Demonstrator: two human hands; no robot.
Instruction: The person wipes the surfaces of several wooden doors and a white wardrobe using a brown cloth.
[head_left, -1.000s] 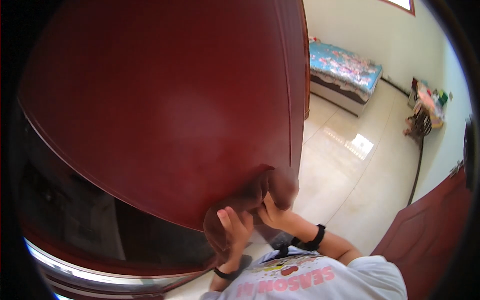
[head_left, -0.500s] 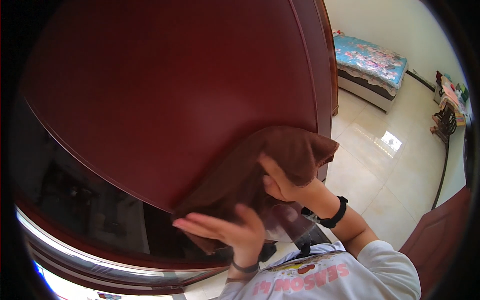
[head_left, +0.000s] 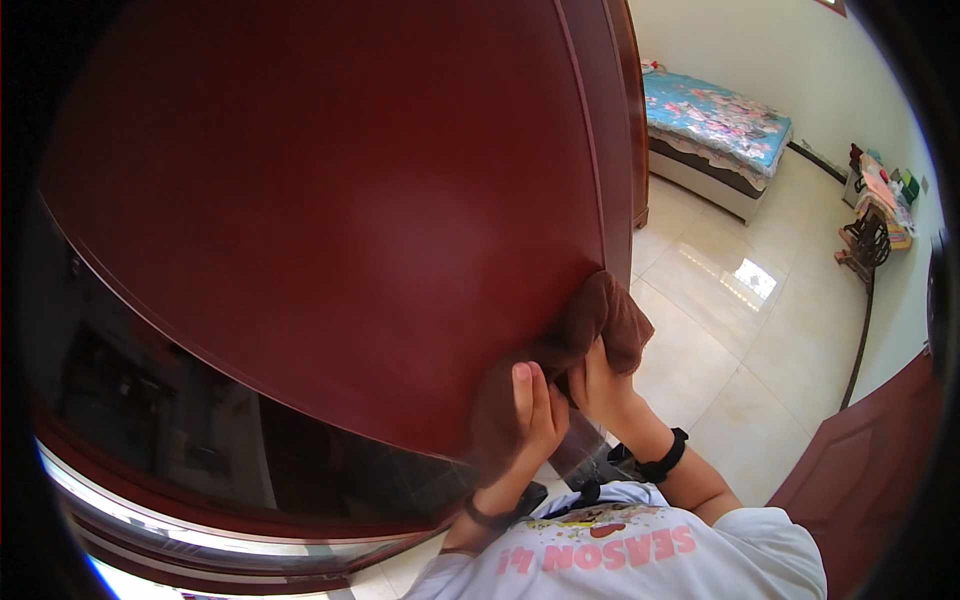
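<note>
A dark brown cloth (head_left: 622,322) is bunched against the lower right corner of a large, glossy dark red panel (head_left: 340,210). My right hand (head_left: 603,392) grips the cloth near the panel's right edge, and part of the cloth folds over its fingers. Close beside it, my left hand (head_left: 542,412) holds the left part of the cloth, its fingers pointing up and partly bent. Some fingertips of both hands are hidden in the folds. Dark bands circle both wrists.
A glossy black surface (head_left: 200,400) borders the panel at lower left. To the right, a bed (head_left: 715,120) with a blue floral cover stands on pale floor tiles (head_left: 700,340). Beyond are a dark metal stand (head_left: 868,240) with piled items and a reddish-brown door (head_left: 860,470).
The cloth, spread wide over the panel's lower corner before, is now gathered into a smaller bunch. My left hand has moved right and up, close to my right hand.
</note>
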